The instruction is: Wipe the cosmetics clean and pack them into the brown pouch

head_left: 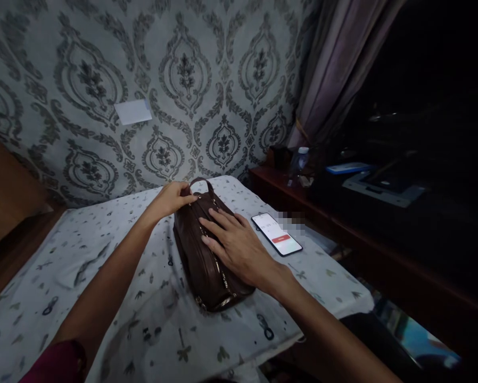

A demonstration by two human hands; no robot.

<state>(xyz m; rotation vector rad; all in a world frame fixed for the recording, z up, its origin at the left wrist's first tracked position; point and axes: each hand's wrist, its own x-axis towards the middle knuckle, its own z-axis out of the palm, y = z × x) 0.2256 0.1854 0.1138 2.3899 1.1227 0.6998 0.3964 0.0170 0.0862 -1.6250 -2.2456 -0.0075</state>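
Note:
A brown leather-like zip bag (201, 260) with a loop handle (211, 190) lies on the patterned white cloth. Along its top runs a metal zipper (219, 263), which looks closed near me. My left hand (173, 199) is closed on the far left end of the bag, thumb on top near the zipper end and fingers partly hidden behind. Whether it pinches a zipper pull I cannot tell. Spread flat over the bag's right side and top, my right hand (239, 247) presses with its fingers apart.
Right of the bag, a phone (277, 234) with a lit screen rests on the cloth (143, 319). A dark red wooden ledge (271, 183) along the right holds a plastic bottle (301, 162) and a blue-edged item (348, 168). Patterned wallpaper (183, 127) rises behind.

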